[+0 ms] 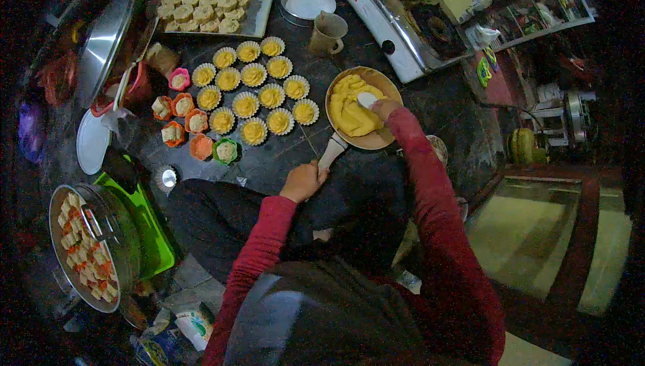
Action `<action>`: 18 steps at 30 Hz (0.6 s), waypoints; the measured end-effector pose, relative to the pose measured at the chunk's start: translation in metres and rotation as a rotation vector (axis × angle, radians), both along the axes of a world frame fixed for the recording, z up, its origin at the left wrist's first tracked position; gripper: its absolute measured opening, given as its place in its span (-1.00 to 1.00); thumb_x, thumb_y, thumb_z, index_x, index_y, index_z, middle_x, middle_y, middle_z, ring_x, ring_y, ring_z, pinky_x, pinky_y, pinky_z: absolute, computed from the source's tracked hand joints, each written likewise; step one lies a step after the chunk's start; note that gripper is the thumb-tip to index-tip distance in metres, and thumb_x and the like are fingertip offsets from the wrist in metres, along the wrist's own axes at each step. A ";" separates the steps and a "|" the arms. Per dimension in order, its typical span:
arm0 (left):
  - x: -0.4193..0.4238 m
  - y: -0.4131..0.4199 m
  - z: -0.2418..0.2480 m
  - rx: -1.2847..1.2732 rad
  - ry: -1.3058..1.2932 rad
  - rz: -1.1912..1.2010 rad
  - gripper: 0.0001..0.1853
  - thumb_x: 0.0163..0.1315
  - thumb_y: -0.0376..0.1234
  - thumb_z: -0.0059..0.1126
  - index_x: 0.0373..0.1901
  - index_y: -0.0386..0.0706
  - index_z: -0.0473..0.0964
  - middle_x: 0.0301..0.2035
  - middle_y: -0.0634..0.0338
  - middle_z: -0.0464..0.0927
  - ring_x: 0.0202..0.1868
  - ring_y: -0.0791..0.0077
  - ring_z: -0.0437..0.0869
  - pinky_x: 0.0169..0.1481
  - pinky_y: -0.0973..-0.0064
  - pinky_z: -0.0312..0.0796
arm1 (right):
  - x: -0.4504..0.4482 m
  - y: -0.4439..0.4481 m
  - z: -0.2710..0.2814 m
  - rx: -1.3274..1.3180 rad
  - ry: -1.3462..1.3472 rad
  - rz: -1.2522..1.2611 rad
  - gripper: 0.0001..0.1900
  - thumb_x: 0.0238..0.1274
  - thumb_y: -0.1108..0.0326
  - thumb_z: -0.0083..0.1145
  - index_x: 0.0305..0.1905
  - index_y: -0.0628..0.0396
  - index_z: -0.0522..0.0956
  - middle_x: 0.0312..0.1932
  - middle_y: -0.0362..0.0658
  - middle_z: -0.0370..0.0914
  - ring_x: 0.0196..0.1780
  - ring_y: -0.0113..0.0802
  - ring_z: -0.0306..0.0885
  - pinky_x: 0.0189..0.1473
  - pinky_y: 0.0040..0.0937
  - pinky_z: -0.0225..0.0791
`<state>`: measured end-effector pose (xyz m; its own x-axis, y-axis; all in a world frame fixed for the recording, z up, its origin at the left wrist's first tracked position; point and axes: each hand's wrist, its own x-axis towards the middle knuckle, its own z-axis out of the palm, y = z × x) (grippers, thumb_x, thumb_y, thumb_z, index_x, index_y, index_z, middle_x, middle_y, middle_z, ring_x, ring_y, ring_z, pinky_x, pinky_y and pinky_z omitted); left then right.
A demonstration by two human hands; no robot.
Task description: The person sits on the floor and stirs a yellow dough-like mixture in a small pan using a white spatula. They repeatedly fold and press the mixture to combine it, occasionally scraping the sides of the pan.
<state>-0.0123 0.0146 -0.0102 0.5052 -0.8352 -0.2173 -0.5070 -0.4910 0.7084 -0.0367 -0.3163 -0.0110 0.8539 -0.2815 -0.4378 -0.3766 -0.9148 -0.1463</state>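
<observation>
My left hand (304, 181) is closed around the pale handle of a frying pan (390, 140) in front of me. Thick yellow paste (352, 109) fills much of the pan. My right hand (387, 109) grips a white scraper or spoon (367, 99) whose end touches the paste; its handle is hidden in my fingers. Left of the pan stand several fluted white paper cups with piped yellow swirls (253, 74). Beside them are orange, pink and green flower-shaped cups (196, 122), most with pale crumbly filling. One orange cup (201, 147) shows no pale filling.
A tray (267, 8) of pale cakes lies at the back, near a round tin (308, 5) and a mug (328, 34). A gas stove (383, 23) stands back right. At left are a steamer pot (126, 235) of filled cups, a green tray (151, 230) and a large lid (103, 48).
</observation>
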 end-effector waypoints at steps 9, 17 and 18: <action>0.001 -0.001 0.008 0.096 0.015 -0.024 -0.51 0.21 -0.05 -0.18 -0.26 -0.38 0.36 -0.49 -0.17 0.52 -0.40 -0.06 0.57 -0.27 0.10 0.40 | -0.002 0.024 -0.040 -0.129 0.147 -0.060 -0.58 0.13 -0.03 -0.09 -0.13 0.08 0.52 -0.15 0.04 0.50 -0.02 -0.03 0.43 0.01 -0.19 0.29; 0.001 -0.001 0.006 0.054 0.062 0.001 -0.52 0.20 -0.06 -0.15 -0.25 -0.38 0.37 -0.49 -0.17 0.53 -0.38 -0.08 0.57 -0.27 0.09 0.39 | 0.005 0.022 -0.002 -0.259 -0.130 0.136 -0.72 0.15 0.15 -0.12 -0.28 0.10 0.53 -0.21 0.03 0.47 -0.13 -0.06 0.46 -0.11 -0.19 0.33; 0.002 -0.001 0.006 0.069 0.063 -0.001 -0.52 0.20 -0.06 -0.15 -0.25 -0.38 0.37 -0.49 -0.17 0.53 -0.38 -0.08 0.57 -0.27 0.09 0.39 | 0.005 0.037 -0.008 -0.187 -0.060 0.031 -0.66 0.13 0.07 -0.10 -0.22 0.11 0.52 -0.14 0.05 0.46 -0.05 -0.05 0.43 -0.04 -0.18 0.29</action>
<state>-0.0103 0.0136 -0.0038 0.4876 -0.8177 -0.3059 -0.4630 -0.5393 0.7035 -0.0322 -0.2792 -0.0191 0.8865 -0.3258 -0.3286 -0.3431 -0.9393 0.0058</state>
